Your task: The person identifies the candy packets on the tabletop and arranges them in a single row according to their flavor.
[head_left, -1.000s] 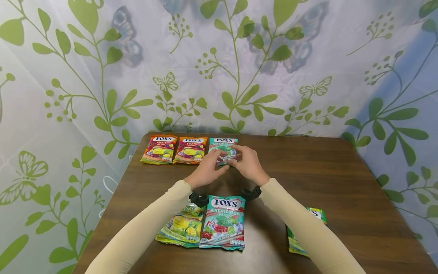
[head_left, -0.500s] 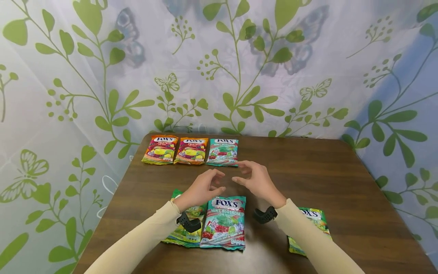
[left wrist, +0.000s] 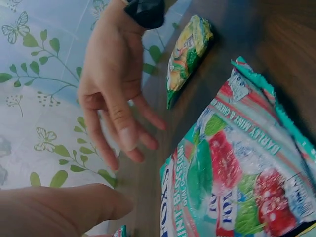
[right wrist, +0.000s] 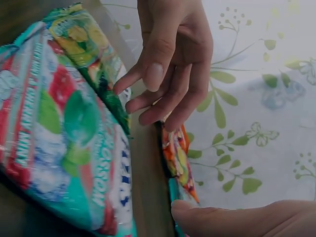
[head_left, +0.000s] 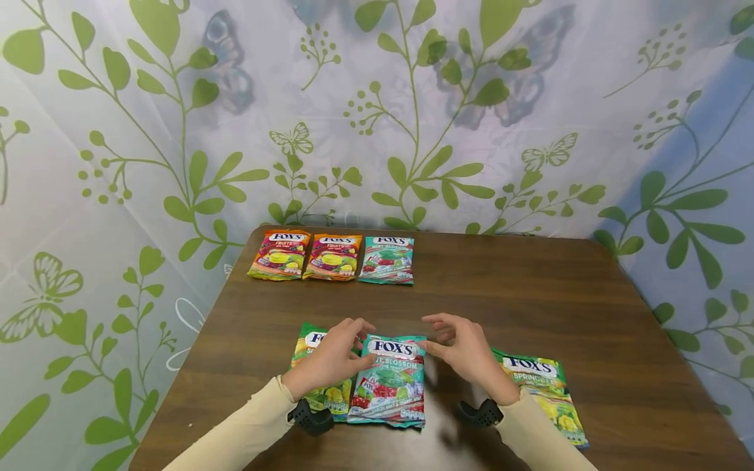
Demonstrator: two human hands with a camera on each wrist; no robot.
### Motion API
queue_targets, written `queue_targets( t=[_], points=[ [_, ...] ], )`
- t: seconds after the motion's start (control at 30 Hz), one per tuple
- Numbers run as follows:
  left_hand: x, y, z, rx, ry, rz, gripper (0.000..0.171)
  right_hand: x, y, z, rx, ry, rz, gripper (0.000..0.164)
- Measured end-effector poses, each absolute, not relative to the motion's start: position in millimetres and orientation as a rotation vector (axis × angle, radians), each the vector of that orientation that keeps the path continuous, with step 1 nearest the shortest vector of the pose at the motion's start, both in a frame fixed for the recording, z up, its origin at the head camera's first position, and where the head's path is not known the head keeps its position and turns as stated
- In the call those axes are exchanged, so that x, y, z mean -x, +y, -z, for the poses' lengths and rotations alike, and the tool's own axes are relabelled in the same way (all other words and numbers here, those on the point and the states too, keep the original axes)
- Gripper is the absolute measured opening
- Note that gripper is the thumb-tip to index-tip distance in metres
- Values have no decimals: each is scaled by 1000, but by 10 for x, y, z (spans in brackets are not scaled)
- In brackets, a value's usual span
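Note:
A teal Fox's Mint Blossom candy bag point(head_left: 389, 389) lies face up near the front of the table, between my two hands. My left hand point(head_left: 332, 358) hovers over its upper left corner, fingers loosely bent, partly covering a green-yellow candy bag point(head_left: 336, 400) beside it. Off the upper right corner is my right hand point(head_left: 469, 353), thumb toward the bag and fingers relaxed. Neither hand grips anything. In the left wrist view the right hand point(left wrist: 116, 74) hangs with spread fingers past the top end of the teal bag point(left wrist: 232, 168).
Along the back edge lie two orange-red Fox's Fruits bags point(head_left: 279, 255) point(head_left: 333, 258) and another teal Mint Blossom bag point(head_left: 387, 260). A green-yellow Fox's bag point(head_left: 544, 396) lies by the right forearm. A leaf-patterned curtain point(head_left: 377, 118) hangs behind the wooden table point(head_left: 501, 288).
Both hands have drawn back from the teal bag in the back row to the nearer teal bag, moving apart. The green-yellow bag on the right is now less covered by the arm.

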State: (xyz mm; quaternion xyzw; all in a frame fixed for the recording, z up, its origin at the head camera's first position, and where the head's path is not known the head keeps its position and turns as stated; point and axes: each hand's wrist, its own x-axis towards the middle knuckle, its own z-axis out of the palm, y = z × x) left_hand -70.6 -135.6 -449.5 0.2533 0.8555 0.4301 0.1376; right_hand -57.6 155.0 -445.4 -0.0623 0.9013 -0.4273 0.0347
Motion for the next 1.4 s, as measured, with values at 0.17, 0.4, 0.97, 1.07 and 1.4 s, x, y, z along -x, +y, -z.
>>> queue_targets(
  t=[0.17,0.4,0.97,1.07,1.4],
  points=[
    [609,-1382,4528,-707,2469,-1220,45,428,1556,4586,121,2712,1349,45],
    [533,-1382,4534,-698,2456,-1247,42,264,1514,4671,141,2622,1389,47],
    [636,-1333,5134,-788,2676,-955,51,153,1376,4744,149,2557,1421,52],
    [616,-1310,5153,-826,2704,-943,50,163,1356,4740,163,2546,1440,56],
    [450,-1201,4731,-738,2629,-947,61,148,1352,4786,133,2566,1444,61]
  ],
)
